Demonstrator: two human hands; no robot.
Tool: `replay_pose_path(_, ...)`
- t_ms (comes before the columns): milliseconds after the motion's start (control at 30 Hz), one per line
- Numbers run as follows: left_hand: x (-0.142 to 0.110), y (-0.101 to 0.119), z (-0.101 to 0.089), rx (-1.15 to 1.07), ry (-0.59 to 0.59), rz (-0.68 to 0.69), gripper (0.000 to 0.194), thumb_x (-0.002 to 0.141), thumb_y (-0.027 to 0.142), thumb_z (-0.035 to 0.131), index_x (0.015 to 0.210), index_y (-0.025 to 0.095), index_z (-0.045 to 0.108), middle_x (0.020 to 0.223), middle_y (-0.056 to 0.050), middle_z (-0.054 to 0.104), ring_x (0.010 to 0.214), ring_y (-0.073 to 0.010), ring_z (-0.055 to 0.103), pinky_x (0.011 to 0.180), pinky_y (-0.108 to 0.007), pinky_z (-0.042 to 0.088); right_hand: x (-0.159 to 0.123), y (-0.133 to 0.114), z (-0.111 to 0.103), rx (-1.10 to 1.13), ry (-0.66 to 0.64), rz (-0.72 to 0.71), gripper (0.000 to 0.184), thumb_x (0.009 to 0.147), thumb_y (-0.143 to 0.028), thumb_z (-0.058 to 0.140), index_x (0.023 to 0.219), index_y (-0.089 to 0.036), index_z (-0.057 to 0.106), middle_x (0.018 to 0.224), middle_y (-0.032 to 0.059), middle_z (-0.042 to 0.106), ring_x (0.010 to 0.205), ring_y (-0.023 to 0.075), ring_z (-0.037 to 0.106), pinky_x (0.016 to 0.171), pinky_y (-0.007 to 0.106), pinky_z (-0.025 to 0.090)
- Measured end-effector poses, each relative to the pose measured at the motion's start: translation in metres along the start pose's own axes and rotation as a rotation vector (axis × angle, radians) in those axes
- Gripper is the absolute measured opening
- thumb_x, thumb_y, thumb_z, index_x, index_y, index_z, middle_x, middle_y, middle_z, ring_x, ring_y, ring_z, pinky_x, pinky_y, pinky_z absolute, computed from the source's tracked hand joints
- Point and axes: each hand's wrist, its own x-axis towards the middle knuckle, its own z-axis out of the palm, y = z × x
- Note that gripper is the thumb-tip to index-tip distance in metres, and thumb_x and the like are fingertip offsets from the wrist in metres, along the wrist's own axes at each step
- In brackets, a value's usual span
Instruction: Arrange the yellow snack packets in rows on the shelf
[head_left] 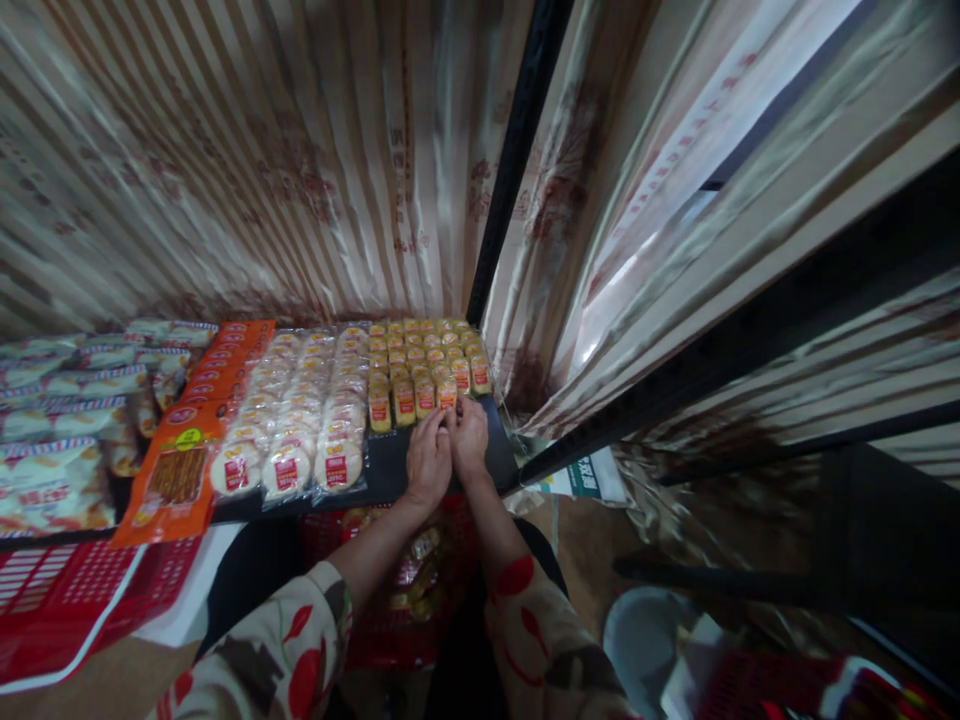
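Observation:
Small yellow packaged cakes (403, 401) with red-and-white labels stand in rows at the right end of a black shelf (390, 480). My left hand (431, 458) and my right hand (469, 436) meet at the front of these rows. Between their curled fingers is one yellow packaged cake (446, 391), its lower part hidden by the fingertips. Just left of the rows lie clear packs of round white biscuits (341, 460) with red labels, overlapping in columns.
Orange snack bags (176, 475) and white-and-blue bags (52, 485) fill the shelf's left. Red baskets (161, 590) sit below, one between my legs holding yellow packs (424, 550). A black post (510, 150) rises at the shelf corner, before patterned sheeting. A pale bucket (645, 640) is lower right.

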Motion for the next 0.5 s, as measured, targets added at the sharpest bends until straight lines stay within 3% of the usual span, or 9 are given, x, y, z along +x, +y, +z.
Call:
replay_pose_path(300,0.0,-0.001,-0.001,0.07,-0.048,0.014,0.045,0.086,0.02,0.031,0.121,0.008,0.056,0.131,-0.012,0.055,0.125,-0.018,0.045,0.111,-0.035,0.029,0.0,0.008,0.005,0.138,0.042,-0.029,0.038,0.08,-0.022,0.047,0.116,-0.014,0.057,0.105,0.0118,0.061,0.095,0.0217,0.055,0.087,0.038,0.045)
replay_pose_path(500,0.0,0.004,-0.004,0.103,-0.059,0.029,0.044,0.086,0.02,0.031,0.12,0.011,0.057,0.13,-0.01,0.055,0.124,-0.0178,0.045,0.11,-0.035,0.031,0.001,0.013,0.01,0.181,0.045,-0.062,0.041,0.078,-0.021,0.049,0.118,-0.018,0.056,0.109,0.0107,0.06,0.099,0.0215,0.055,0.087,0.039,0.047)
